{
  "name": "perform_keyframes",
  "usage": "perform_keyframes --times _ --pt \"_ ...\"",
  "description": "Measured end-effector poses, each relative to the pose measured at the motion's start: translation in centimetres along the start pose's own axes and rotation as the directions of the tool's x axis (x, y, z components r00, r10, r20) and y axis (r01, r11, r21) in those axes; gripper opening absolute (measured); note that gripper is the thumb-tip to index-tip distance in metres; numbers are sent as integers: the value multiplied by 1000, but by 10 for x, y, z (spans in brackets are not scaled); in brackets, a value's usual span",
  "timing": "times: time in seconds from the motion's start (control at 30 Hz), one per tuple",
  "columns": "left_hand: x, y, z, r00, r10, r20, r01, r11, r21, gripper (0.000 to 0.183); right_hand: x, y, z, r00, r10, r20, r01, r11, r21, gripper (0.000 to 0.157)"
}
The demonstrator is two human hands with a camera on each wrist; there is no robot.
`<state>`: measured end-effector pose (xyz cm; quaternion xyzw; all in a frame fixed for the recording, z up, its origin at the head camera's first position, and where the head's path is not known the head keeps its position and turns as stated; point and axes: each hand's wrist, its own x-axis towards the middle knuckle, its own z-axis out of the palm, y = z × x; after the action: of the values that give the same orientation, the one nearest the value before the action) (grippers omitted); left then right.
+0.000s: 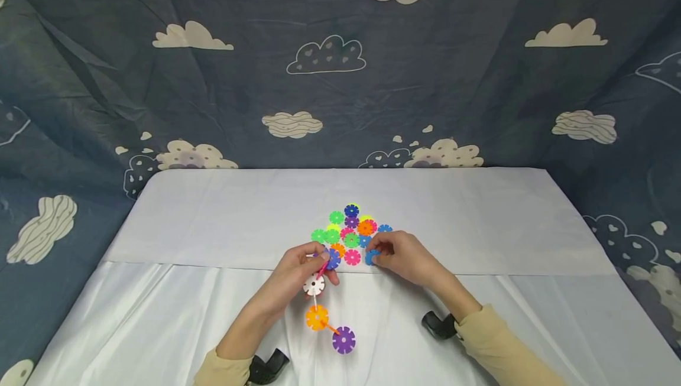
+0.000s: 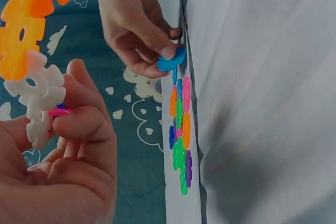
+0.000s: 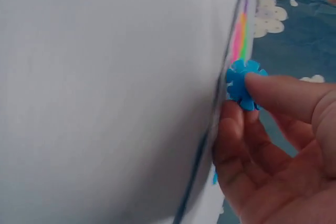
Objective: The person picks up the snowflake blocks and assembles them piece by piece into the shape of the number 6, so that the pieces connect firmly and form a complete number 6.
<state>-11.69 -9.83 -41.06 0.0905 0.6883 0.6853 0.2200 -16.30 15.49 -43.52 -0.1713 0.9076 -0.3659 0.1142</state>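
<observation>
My left hand (image 1: 297, 272) pinches the upper end of a chain of notched plastic snowflake discs. From the fingers hang a pink disc (image 1: 323, 268), a white disc (image 1: 314, 285), an orange disc (image 1: 317, 318) and a purple disc (image 1: 344, 340), with edge-on discs slotted between some of them. In the left wrist view the fingers are at a white disc (image 2: 38, 129) and a bit of pink. A blue snowflake disc (image 3: 240, 85) is pinched between the thumb and fingers of my right hand (image 1: 407, 258), just right of the loose discs. The two hands are apart.
Several loose snowflake discs (image 1: 351, 240) in green, pink, orange, blue and purple lie clustered on the white-covered table (image 1: 213, 220). A seam or fold crosses the cloth in front of them. A dark cloud-patterned curtain (image 1: 330, 96) hangs behind the table.
</observation>
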Motion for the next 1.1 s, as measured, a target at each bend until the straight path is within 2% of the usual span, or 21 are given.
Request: perform_keyframes --times 0.17,0.3,0.4,0.53,0.67,0.87,0.97,1.1 --pt "1 -1 3 999 7 -47 -7 1000 -4 22 -13 -16 3 997 13 -71 -9 999 50 17" --pt "2 -2 4 997 17 -71 -17 1000 4 20 -25 -31 3 993 17 -116 -2 992 129 17" --pt "2 -1 5 998 19 -61 -20 1000 -10 20 -33 -42 3 987 57 -148 -22 974 227 18" --pt "2 -1 5 999 15 -29 -16 999 -42 22 -40 -51 5 980 89 -180 -18 931 365 17" --pt "1 0 5 1000 7 0 -7 997 -75 24 -43 -54 9 979 53 -199 42 895 443 15" --pt "0 0 8 1000 -15 20 17 996 -93 26 -43 -53 17 974 -46 -223 146 877 458 16" --pt "-1 0 9 999 -12 31 16 995 -103 25 -43 -52 21 966 -73 -250 185 868 461 17" --pt "-1 0 9 999 0 45 6 990 -138 25 -43 -53 24 954 -86 -287 226 836 500 16"
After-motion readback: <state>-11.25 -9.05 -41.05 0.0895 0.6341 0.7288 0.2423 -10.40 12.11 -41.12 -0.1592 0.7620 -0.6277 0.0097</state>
